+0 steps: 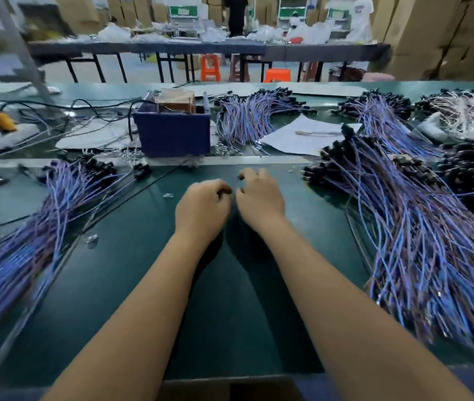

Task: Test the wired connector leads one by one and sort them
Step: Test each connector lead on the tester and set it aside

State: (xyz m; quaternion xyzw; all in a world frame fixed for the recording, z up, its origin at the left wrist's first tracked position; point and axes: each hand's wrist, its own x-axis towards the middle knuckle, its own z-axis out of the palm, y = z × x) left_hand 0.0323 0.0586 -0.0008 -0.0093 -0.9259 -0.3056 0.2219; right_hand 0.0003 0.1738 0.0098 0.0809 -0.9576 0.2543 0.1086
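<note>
green bench (143, 285): curled left hand (202, 208) and right hand (258, 195), grip unclear, between lead piles (420, 250).

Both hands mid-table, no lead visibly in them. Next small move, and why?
Probably the right hand reaches right to pick one lead from the near right pile: neither it nor the left hand visibly holds a lead, and that pile lies closest.

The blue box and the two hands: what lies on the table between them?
In the head view, mostly bare green table lies between the blue box and the left hand and right hand, crossed by a pale strip.
</note>
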